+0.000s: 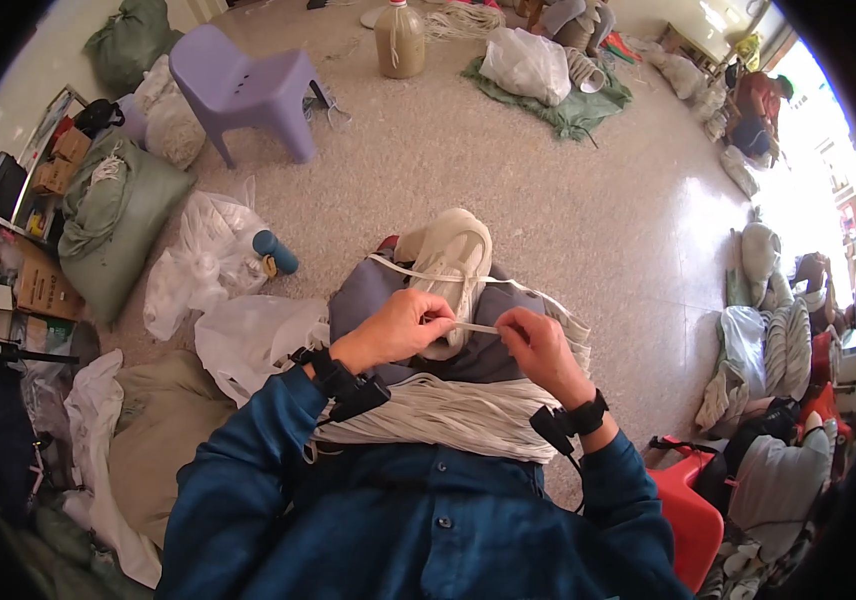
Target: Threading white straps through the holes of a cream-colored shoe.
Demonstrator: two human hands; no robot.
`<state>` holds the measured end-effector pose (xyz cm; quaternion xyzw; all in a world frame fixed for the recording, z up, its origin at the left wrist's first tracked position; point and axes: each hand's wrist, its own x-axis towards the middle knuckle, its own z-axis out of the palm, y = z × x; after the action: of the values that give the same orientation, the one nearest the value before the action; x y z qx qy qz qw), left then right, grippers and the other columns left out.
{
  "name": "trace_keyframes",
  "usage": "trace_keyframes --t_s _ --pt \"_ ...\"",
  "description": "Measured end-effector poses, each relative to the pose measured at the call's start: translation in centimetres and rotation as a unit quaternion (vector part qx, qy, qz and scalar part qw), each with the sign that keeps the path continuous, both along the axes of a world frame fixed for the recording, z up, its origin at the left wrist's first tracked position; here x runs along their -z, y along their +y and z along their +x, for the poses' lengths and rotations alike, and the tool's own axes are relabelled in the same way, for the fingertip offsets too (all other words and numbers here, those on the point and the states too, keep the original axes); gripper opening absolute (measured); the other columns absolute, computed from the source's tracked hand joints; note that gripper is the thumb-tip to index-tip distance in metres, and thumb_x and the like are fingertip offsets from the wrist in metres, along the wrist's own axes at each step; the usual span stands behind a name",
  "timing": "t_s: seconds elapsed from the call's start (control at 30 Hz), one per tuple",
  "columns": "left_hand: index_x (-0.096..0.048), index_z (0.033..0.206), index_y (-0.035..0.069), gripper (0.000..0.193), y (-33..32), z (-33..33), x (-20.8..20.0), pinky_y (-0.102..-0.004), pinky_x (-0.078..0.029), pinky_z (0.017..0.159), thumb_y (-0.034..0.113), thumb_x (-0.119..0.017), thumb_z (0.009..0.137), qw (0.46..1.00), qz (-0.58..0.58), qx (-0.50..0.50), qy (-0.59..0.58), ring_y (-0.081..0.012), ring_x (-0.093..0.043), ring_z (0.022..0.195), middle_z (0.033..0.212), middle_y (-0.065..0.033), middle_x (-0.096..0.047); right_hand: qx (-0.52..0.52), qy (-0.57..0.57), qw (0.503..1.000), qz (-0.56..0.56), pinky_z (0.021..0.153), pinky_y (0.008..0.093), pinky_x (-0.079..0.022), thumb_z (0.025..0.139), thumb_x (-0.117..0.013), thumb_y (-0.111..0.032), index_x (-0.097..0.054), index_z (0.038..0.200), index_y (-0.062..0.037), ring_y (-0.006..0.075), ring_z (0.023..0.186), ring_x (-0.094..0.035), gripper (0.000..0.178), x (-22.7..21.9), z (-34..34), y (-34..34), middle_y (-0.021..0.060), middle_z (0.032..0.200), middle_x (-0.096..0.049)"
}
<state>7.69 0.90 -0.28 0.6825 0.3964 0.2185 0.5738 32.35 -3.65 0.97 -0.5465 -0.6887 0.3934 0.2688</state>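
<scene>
A thin cream-white strip (475, 327) is stretched between my two hands over my lap. My left hand (398, 328) pinches its left end between thumb and fingers. The other end is in the closed fingers of my right hand (536, 345). Just beyond them, between my knees, stands a cream, rounded, elongated piece (460, 245) that looks coiled or woven; its lower part is partly hidden by my hands. A loose cream strand runs across it to both sides. Across my lap lies a thick bundle of cream-white cords (433, 415).
To my left are a clear plastic bag (203, 262), a teal bottle (276, 252) and a stuffed green sack (113, 215). Ahead stand a purple chair (240, 85) and a large jug (400, 45). A red chair (688, 515) is close at my right. Other people sit farther off.
</scene>
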Motion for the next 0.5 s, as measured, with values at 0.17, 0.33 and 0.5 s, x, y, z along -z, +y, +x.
trace_keyframes --t_s 0.17,0.33,0.5 --pt "-0.069 0.094 -0.002 0.012 0.5 0.6 0.0 -0.0266 -0.046 0.061 0.009 -0.066 0.092 0.995 0.091 -0.012 0.03 -0.0096 -0.057 0.068 0.075 -0.0078 -0.066 0.019 0.045 0.994 0.103 0.07 0.0419 -0.052 0.086 -0.064 -0.003 -0.065 0.097 0.001 0.0378 0.083 -0.066 0.012 0.7 -4.0 0.7 0.0181 0.09 -0.067" --pt "-0.068 0.095 -0.002 0.012 1.6 0.6 0.2 -0.0277 -0.047 0.061 0.009 -0.066 0.091 0.993 0.115 -0.008 0.034 -0.0107 -0.06 0.069 0.078 -0.0096 -0.067 -0.001 0.04 0.994 0.099 0.067 0.0416 -0.051 0.086 -0.063 -0.003 -0.064 0.093 0.0015 0.0369 0.077 -0.066 0.008 1.2 -4.3 2.0 0.019 0.082 -0.067" --pt "-0.064 0.1 0.002 0.013 4.9 -0.2 2.7 -0.0336 -0.05 0.06 0.008 -0.067 0.088 0.955 0.26 -0.095 0.106 -0.0228 -0.062 0.067 0.085 -0.01 -0.064 0.112 0.027 0.989 0.096 0.058 0.0409 -0.049 0.087 -0.063 -0.007 -0.06 0.088 -0.0008 0.0356 0.066 -0.065 0.007 3.2 -3.9 4.4 0.0171 0.069 -0.064"
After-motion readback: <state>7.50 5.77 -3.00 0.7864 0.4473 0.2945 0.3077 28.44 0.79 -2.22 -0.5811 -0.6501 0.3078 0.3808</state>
